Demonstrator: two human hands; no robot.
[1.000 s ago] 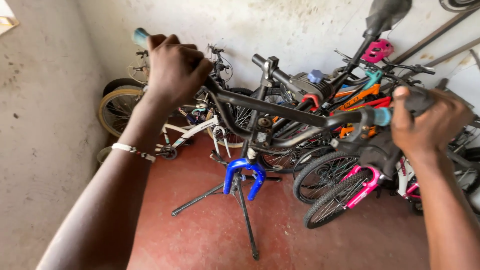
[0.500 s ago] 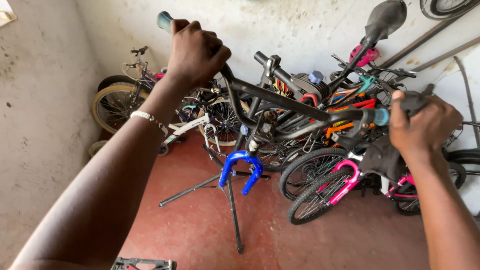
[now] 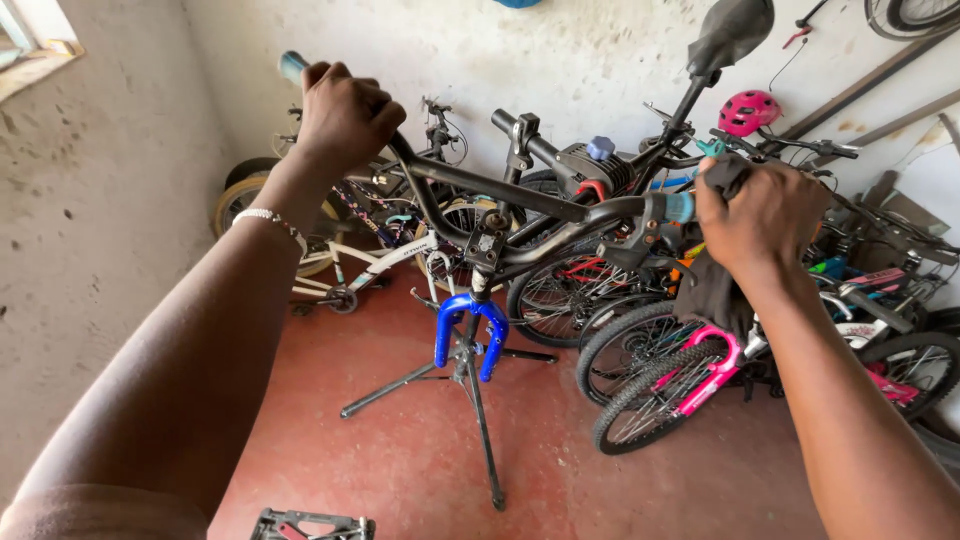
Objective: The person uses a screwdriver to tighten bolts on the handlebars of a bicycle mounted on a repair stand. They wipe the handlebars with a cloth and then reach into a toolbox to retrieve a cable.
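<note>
A black bicycle frame [image 3: 480, 185] hangs in a repair stand [image 3: 478, 400] in front of me, its blue fork [image 3: 466, 330] hanging down with no wheel in it. My left hand [image 3: 345, 115] is closed around the left handlebar grip [image 3: 292, 66], which is teal at its end. My right hand [image 3: 765, 215] grips the right handlebar end [image 3: 680, 207] with a dark cloth [image 3: 715, 290] bunched under the palm and hanging down. The black saddle [image 3: 735, 30] stands high at the back.
Several bicycles lean along the white wall: a white one [image 3: 340, 265] at left, a pink child's bike [image 3: 700, 375] at right. A pink helmet [image 3: 750, 108] rests on handlebars. A pedal [image 3: 310, 525] lies on the red floor near me. The stand's legs spread across the floor.
My view has shifted a little, so the frame and stand sit more to the right. Both hands keep their hold on the handlebar ends.
</note>
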